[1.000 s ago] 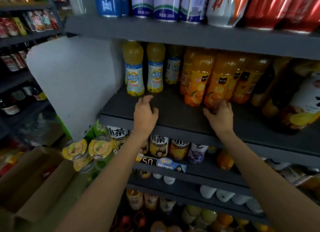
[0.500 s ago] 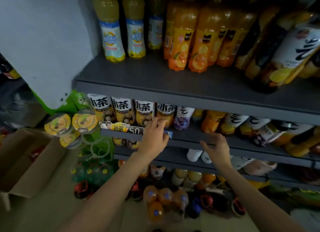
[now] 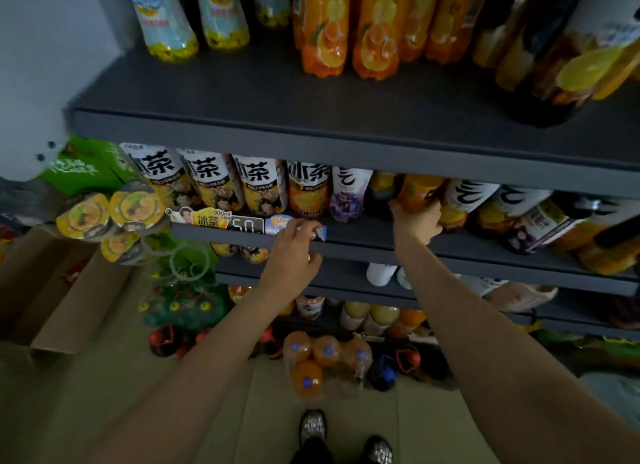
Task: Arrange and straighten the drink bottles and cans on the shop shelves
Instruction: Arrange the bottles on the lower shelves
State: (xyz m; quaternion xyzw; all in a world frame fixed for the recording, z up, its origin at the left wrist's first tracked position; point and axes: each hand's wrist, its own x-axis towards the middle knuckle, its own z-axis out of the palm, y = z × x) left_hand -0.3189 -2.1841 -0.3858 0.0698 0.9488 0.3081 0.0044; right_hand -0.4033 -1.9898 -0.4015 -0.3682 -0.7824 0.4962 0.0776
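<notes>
Orange bottle (image 3: 417, 193) in right hand (image 3: 415, 221), left hand (image 3: 294, 252) at shelf edge (image 3: 485, 252)

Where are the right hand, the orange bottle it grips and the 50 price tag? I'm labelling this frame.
right hand (image 3: 414, 221), head view, back of hand.
orange bottle (image 3: 417, 188), head view, label.
price tag (image 3: 244, 226), head view, digits.

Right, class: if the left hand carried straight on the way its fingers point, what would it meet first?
The left hand points up and inward, its fingertips at the blue price tag on the grey shelf edge. Just beyond stands the orange-labelled iced tea bottle, probably the first bottle it would meet; depth is unclear.
</notes>
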